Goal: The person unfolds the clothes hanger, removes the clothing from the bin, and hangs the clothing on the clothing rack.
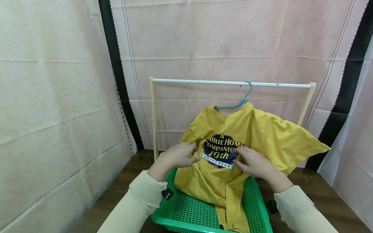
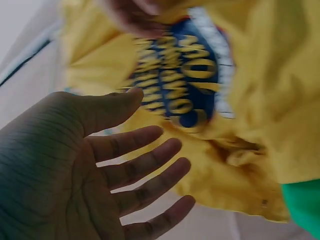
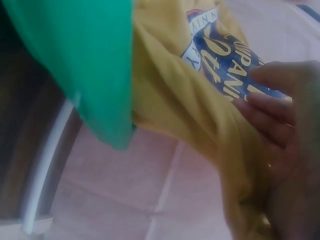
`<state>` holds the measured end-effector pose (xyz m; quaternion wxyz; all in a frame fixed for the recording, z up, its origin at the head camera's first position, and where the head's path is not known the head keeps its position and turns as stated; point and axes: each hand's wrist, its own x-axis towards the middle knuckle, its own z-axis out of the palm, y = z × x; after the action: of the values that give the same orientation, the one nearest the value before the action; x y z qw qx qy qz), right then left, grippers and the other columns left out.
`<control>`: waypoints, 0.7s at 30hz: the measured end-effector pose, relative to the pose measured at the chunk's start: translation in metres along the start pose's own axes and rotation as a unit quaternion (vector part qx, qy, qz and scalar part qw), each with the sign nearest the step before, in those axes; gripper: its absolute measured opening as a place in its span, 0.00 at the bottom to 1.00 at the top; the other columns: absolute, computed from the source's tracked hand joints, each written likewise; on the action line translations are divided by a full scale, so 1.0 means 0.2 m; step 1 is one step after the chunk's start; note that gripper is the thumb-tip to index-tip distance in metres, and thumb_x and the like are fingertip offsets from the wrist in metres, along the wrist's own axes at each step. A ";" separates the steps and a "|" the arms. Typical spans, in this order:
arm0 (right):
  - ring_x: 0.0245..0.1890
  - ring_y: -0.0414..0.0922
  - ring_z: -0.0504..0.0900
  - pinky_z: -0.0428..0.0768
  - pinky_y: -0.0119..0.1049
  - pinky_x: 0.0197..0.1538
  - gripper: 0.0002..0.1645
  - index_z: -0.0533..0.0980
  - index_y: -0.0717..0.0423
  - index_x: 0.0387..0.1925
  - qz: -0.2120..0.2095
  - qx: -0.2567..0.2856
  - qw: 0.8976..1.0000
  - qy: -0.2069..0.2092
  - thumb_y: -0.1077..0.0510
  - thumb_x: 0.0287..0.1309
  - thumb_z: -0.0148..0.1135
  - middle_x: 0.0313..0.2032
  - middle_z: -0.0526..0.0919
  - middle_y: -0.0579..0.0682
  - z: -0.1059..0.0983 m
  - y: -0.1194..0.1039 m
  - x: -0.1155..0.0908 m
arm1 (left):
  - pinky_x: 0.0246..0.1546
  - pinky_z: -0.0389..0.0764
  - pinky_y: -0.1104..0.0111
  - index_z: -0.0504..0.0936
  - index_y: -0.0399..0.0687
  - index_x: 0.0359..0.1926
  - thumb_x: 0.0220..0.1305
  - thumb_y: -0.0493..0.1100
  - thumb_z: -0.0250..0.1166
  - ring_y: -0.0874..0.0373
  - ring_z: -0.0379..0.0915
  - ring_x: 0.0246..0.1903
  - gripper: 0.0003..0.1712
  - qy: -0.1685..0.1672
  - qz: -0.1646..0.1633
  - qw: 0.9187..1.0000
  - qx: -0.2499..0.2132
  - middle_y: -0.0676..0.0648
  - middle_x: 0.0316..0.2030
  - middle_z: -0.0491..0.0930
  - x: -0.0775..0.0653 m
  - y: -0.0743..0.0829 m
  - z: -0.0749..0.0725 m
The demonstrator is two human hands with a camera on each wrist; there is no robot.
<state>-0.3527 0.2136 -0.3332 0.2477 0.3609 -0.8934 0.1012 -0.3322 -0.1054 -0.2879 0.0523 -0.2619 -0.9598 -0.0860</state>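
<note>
A yellow T-shirt [image 1: 186, 184] with a dark blue round print hangs from a light blue hanger [image 1: 247, 92], which is hooked over a white bar. The shirt's lower part drapes into a green basket [image 1: 163, 215]. My left hand [image 1: 178, 155] is in front of the shirt's left side in the head view; the left wrist view shows its fingers [image 2: 145, 185] spread and holding nothing. Beside the print's right edge is my right hand [image 1: 254, 161], its fingers loosely bent close over the fabric. In the right wrist view, those fingers [image 3: 272, 120] overlap the print.
The white bar [image 1: 189, 81] belongs to a rack with cream posts [image 1: 154, 123] standing behind the basket. Under everything is a dark wooden table [image 1: 116, 194]. Pale cloth walls [image 1: 58, 97] with black strips enclose the back and sides.
</note>
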 end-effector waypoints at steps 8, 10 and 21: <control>0.46 0.50 0.82 0.81 0.48 0.47 0.21 0.78 0.62 0.53 0.016 -0.015 0.999 -0.042 0.55 0.62 0.70 0.47 0.83 0.55 0.04 0.01 -0.01 | 0.51 0.79 0.51 0.71 0.48 0.70 0.71 0.61 0.61 0.48 0.72 0.61 0.35 -0.032 -0.026 0.994 0.100 0.44 0.64 0.73 0.17 -0.08 0.23; 0.46 0.50 0.82 0.81 0.48 0.48 0.24 0.78 0.61 0.54 0.024 -0.023 0.998 -0.061 0.53 0.62 0.71 0.47 0.83 0.55 0.05 0.01 -0.03 | 0.54 0.78 0.51 0.66 0.46 0.73 0.68 0.64 0.62 0.47 0.68 0.65 0.42 -0.036 -0.031 0.993 0.111 0.43 0.68 0.69 0.19 -0.10 0.29; 0.42 0.45 0.80 0.81 0.43 0.43 0.25 0.81 0.56 0.47 0.020 -0.044 0.993 -0.107 0.47 0.53 0.77 0.43 0.81 0.48 0.10 0.05 -0.11 | 0.37 0.81 0.57 0.82 0.54 0.51 0.62 0.63 0.69 0.54 0.78 0.45 0.24 -0.039 -0.009 0.979 0.199 0.50 0.47 0.80 0.26 -0.14 0.43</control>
<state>-0.3529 0.2260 -0.3606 0.1639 0.3408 -0.9253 0.0276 -0.3960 -0.0857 -0.3692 0.0646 -0.2405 -0.9615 0.1165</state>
